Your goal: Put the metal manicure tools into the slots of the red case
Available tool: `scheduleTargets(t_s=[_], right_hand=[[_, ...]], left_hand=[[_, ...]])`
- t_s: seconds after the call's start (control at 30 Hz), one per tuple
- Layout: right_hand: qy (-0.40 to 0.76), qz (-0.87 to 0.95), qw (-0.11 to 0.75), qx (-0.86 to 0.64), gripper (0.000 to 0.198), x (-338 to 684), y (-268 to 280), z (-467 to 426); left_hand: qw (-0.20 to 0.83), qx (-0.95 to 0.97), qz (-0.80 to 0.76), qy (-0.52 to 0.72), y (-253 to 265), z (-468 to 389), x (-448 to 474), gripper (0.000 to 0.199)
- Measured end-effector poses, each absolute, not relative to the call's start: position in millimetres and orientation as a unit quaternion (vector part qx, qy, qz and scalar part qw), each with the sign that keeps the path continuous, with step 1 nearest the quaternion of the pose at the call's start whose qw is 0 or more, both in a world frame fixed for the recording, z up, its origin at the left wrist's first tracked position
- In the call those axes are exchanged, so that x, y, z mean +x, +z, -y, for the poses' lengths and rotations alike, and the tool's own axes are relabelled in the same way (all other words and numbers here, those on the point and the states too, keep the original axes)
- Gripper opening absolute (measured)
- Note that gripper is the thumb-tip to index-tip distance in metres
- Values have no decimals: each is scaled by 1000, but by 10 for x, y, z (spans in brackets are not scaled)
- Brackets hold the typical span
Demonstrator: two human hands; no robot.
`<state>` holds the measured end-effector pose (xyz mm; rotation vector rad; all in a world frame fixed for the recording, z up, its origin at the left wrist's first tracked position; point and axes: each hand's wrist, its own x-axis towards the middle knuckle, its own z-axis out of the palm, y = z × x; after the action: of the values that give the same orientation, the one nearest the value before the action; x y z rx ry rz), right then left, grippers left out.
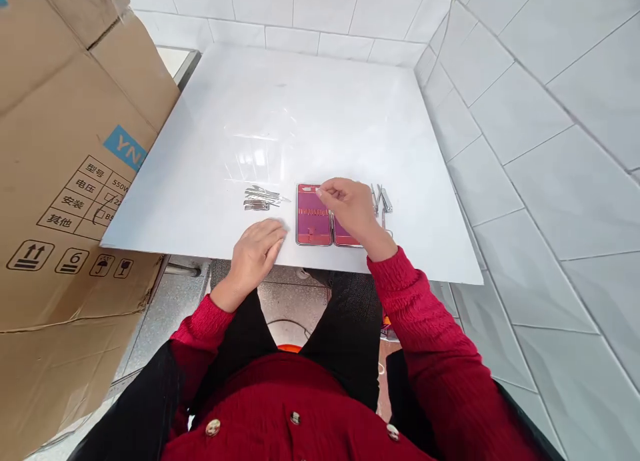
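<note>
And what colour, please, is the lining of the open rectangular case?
The lining is purple with red strips, shown in the head view.

1. On the cardboard box (55, 137) there is a blue label (125, 147) with white letters "YN"; the rest is cut by the edge.
2. Below it is a printed table (83, 197). Its left column reads, from top to bottom, "型号", "电压", "安装" and "其他".
3. Beside "型号" stands "550W", near the box edge.
4. Beside "电压" I can read a small square and "22"; what follows is cut.
5. Lower there is another small square, with "B5" or "BS"; I cannot tell which.
6. Under the table are four framed signs: two up arrows (31, 255), a number "6" (71, 261), an umbrella (102, 265) and a glass (123, 268).
</note>
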<state>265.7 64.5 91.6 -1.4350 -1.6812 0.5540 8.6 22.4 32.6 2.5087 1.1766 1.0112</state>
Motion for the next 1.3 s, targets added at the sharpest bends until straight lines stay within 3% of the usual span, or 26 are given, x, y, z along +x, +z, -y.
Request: scheduleTargets(t_s=[0.27, 0.57, 0.9, 1.3], right_hand=[[180, 782, 222, -554, 17, 1912, 839, -870], [153, 804, 178, -546, 31, 1669, 770, -943], [193, 769, 281, -541, 28, 1823, 711, -658], [232, 768, 272, -531, 17, 2008, 693, -367]], left_hand=[[40, 858, -385, 337, 235, -139, 182, 27], [41, 858, -380, 343, 224, -136, 167, 27], [26, 862, -380, 336, 232, -127, 169, 27], [29, 863, -384, 328, 234, -137, 165, 27]])
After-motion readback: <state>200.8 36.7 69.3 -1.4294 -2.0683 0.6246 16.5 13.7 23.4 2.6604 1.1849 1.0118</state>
